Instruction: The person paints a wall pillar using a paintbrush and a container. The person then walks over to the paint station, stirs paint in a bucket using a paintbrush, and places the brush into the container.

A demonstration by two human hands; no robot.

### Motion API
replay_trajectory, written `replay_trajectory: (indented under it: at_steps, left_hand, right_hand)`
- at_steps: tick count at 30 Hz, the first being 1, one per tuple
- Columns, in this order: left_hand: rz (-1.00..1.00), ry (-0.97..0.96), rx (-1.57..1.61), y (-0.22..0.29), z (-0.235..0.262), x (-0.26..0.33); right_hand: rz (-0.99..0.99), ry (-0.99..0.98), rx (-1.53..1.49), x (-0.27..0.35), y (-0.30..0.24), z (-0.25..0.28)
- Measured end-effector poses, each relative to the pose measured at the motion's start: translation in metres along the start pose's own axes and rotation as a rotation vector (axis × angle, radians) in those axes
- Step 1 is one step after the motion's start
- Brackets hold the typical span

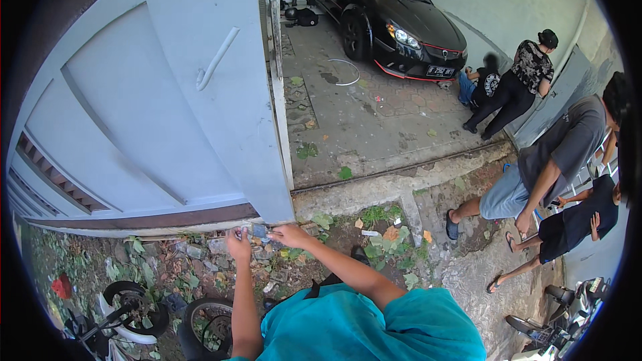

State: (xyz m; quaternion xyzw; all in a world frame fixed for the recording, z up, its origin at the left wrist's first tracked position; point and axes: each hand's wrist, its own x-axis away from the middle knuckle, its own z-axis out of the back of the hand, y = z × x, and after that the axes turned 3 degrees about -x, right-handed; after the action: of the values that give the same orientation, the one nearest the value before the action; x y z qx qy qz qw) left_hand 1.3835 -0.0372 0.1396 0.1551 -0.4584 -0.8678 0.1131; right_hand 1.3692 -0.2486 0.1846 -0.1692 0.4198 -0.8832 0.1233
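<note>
Both my arms reach forward to the foot of a pale blue metal gate (194, 93). My left hand (239, 243) is closed near the gate's lower edge, its fingers bent up; what it holds, if anything, is too small to make out. My right hand (290, 235) comes in from the right with its fingers pinched together, pointing left. Between the two hands shows a small flat grey-blue piece (259, 230), at the fingertips of my right hand. Whether my left hand also touches it, I cannot tell.
Rubble, leaves and weeds (381, 241) cover the ground below me. A bicycle wheel (208, 326) stands near my left arm. Beyond the gate opening is a black car (401, 20). Several people are at right, one in grey shirt (562, 137); a motorcycle (568, 314) stands lower right.
</note>
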Motion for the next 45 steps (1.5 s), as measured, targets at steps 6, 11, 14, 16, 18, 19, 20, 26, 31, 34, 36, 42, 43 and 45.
replay_trajectory:
  at_steps: [6, 11, 14, 16, 18, 19, 20, 26, 31, 34, 36, 42, 43, 45]
  left_hand:
    - [0.025, 0.104, -0.162, 0.006, -0.008, 0.013]
    - [-0.037, 0.016, -0.167, 0.019, -0.013, 0.026]
    - [-0.105, -0.073, -0.186, 0.024, -0.018, 0.027]
    - [-0.115, -0.120, -0.203, 0.027, -0.026, 0.028]
    - [-0.113, -0.121, -0.213, 0.032, -0.039, 0.032]
    - [-0.143, -0.119, -0.198, 0.034, -0.045, 0.035]
    - [-0.121, -0.130, -0.214, 0.034, -0.051, 0.037]
    - [0.115, -0.051, -0.154, 0.026, -0.075, 0.039]
    - [0.172, -0.010, 0.048, 0.020, -0.062, 0.037]
    - [0.204, 0.005, 0.170, 0.023, -0.044, 0.037]
    - [0.177, 0.011, 0.107, 0.023, -0.035, 0.038]
    - [0.187, 0.060, 0.087, 0.003, -0.040, 0.040]
    - [0.233, 0.030, 0.112, -0.003, -0.043, 0.040]
    - [0.281, 0.027, 0.154, -0.016, -0.054, 0.039]
  right_hand:
    - [-0.080, 0.102, -0.119, 0.011, -0.006, -0.031]
    - [-0.245, -0.022, -0.180, 0.013, 0.022, -0.012]
    - [-0.251, -0.093, -0.168, 0.010, 0.043, 0.004]
    - [-0.233, -0.126, -0.134, 0.005, 0.057, 0.012]
    - [-0.293, -0.125, -0.163, 0.004, 0.069, 0.015]
    - [-0.270, -0.119, -0.165, 0.004, 0.074, 0.016]
    - [-0.268, -0.105, -0.157, 0.004, 0.078, 0.016]
    - [-0.314, -0.093, -0.141, 0.008, 0.083, 0.019]
    - [-0.254, -0.085, -0.203, 0.006, 0.072, 0.009]
    - [-0.241, -0.124, -0.267, 0.005, 0.062, -0.006]
    - [-0.269, -0.136, -0.297, 0.008, 0.057, -0.017]
    - [-0.295, -0.042, -0.280, 0.025, 0.045, -0.029]
    - [-0.282, -0.029, -0.286, 0.027, 0.045, -0.028]
    - [-0.283, 0.011, -0.250, 0.032, 0.044, -0.025]
